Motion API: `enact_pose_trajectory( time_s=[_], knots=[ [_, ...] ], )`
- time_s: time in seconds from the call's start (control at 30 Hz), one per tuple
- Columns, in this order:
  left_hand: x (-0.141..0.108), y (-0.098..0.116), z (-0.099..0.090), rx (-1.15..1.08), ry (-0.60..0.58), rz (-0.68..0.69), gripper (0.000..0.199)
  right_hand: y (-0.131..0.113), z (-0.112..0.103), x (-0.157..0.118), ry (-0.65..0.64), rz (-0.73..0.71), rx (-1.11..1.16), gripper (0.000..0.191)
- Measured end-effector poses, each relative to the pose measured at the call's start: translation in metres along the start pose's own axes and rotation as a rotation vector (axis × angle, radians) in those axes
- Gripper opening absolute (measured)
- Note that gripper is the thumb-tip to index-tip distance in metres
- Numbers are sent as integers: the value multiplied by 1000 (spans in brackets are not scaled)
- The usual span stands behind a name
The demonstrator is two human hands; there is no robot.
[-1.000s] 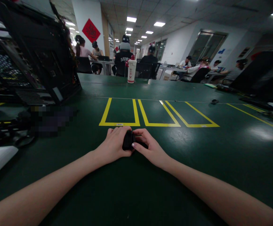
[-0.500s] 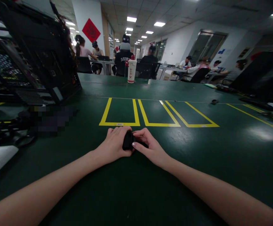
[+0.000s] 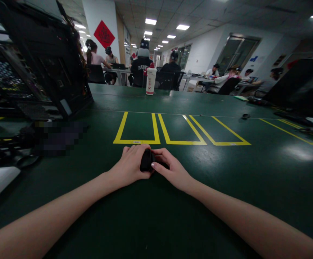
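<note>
left hand (image 3: 132, 162) gripped small black boxy object (image 3: 146, 162) | right hand (image 3: 173, 169) pinched its right side | tbh steady left, light right seemed best

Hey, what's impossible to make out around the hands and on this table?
Head view, all of these:
Black object: partly hidden by the left hand and right hand.
White item: cut off by the picture's left edge.
Tape label: print too small to read.
White cup: small lettering, unreadable.
Dark purplish patch: blurred into blocks, so unidentifiable.
</note>
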State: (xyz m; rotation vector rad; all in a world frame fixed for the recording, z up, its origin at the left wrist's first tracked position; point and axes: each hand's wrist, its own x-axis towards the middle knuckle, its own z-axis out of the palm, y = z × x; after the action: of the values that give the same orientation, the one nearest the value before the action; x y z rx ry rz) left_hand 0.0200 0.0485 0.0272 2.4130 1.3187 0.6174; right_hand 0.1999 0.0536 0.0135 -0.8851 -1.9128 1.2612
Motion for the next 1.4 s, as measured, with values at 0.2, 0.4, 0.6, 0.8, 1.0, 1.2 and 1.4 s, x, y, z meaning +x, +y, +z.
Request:
enact_pose_trajectory(
  time_s=[0.2, 0.4, 0.6, 0.8, 1.0, 1.2, 1.4],
  knots=[
    [0, 1, -2, 15, 2, 3, 53, -1, 0, -1, 1, -38, 36, 26],
    [0, 1, -2, 16, -1, 14, 51, -1, 0, -1, 10, -34, 62, 19],
    [1, 0, 1, 23, -5, -13, 53, 2, 0, 1, 12, -12, 17, 29],
    [0, 0, -1, 16, -4, 4, 52, 0, -1, 1, -14, -22, 0, 26],
    [0, 1, -1, 26, -8, -3, 53, -1, -1, -1, -7, -35, 23, 24],
    [0, 0, 1, 15, -7, -5, 51, -1, 0, -1, 6, -31, 16, 24],
    [0, -2, 1, 8, -8, 0, 54, -2, -1, 0, -11, -26, -13, 34]
  ],
)
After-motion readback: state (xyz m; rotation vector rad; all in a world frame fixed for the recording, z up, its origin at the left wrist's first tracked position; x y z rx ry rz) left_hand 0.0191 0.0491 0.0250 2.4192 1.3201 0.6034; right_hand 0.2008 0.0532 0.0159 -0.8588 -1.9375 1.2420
